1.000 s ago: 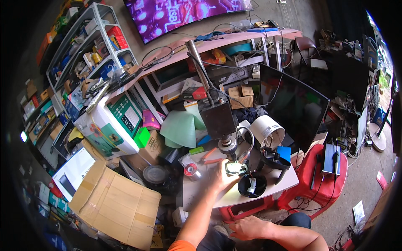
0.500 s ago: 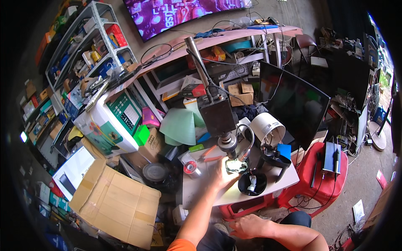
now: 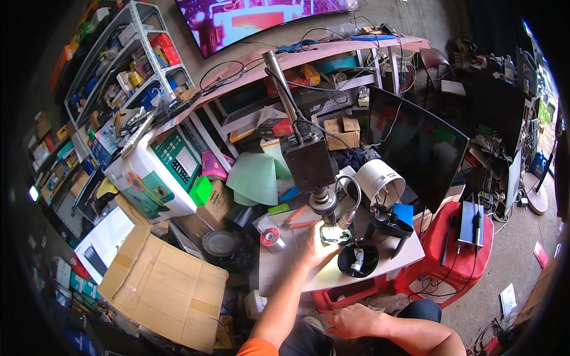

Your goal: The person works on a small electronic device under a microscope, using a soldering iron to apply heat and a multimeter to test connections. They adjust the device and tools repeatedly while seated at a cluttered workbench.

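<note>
Under the lens of a black microscope camera (image 3: 309, 163), my left hand (image 3: 316, 249) grips a small circuit board (image 3: 336, 234), glaring white in the light. Its magnified picture fills the large screen (image 3: 255, 21) at the top. My right hand (image 3: 353, 322) rests by my knees below the table edge, its fingers curled with nothing visible in them. Beside the board stands a black round housing (image 3: 358, 261) with a white connector and wires inside. Pliers with orange handles (image 3: 300, 219) and a solder spool (image 3: 270, 237) lie left of the microscope.
The small white table (image 3: 285, 270) also bears a white cylindrical shell (image 3: 380, 183) and a black bracket-like part (image 3: 389, 225). A soldering station (image 3: 470, 222) sits on a red stool (image 3: 436, 261) at right. Cardboard (image 3: 166, 291) lies left; a dark monitor (image 3: 415, 145) leans behind.
The magnified picture on the large screen has shifted to another part of the board, with a bright reddish rectangle showing. The board moved very slightly in my left hand; my right hand stayed still.
</note>
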Demonstrator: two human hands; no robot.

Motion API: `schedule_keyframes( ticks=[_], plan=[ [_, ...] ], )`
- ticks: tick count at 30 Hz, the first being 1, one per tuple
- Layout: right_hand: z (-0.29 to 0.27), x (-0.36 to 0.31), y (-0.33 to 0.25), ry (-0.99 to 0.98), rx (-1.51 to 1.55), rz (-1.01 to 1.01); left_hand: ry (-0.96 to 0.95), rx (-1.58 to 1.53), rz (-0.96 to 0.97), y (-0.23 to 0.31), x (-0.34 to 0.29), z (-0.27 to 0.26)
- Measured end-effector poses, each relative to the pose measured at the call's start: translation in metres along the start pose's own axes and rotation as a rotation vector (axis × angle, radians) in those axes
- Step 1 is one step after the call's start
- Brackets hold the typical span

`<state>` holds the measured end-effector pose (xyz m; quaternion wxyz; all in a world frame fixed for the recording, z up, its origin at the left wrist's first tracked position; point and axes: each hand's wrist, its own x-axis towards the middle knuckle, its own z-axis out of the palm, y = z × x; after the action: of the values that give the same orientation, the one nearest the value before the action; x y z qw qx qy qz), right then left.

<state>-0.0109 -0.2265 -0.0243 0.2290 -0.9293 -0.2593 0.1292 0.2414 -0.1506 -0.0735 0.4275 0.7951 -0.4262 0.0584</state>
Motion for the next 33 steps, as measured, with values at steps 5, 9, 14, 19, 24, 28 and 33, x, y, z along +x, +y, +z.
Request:
schedule_keyframes(
  ticks=[5, 9, 14, 19, 24, 28, 33],
  plan=[
    [-0.007, -0.001, -0.005, -0.024, 0.015, 0.026, 0.003, 0.023, 0.049, 0.002, 0.0, -0.003],
    [-0.012, -0.003, -0.006, -0.013, 0.016, 0.017, -0.001, 0.025, 0.049, 0.001, 0.0, -0.002],
    [-0.006, -0.002, -0.002, -0.03, -0.007, 0.008, 0.012, 0.033, 0.046, -0.002, -0.002, -0.001],
    [-0.001, -0.001, 0.001, -0.025, -0.01, 0.003, -0.007, 0.008, 0.016, -0.004, -0.002, 0.002],
    [-0.005, -0.002, -0.004, 0.04, -0.005, 0.005, -0.005, -0.009, 0.004, -0.002, -0.002, -0.002],
    [-0.008, -0.003, 0.0, 0.062, -0.011, 0.011, -0.086, 0.149, -0.197, 0.05, 0.014, -0.013],
    [0.008, 0.001, -0.004, 0.178, 0.036, -0.017, 0.0, 0.11, -0.069, 0.005, -0.019, -0.03]
  ],
)
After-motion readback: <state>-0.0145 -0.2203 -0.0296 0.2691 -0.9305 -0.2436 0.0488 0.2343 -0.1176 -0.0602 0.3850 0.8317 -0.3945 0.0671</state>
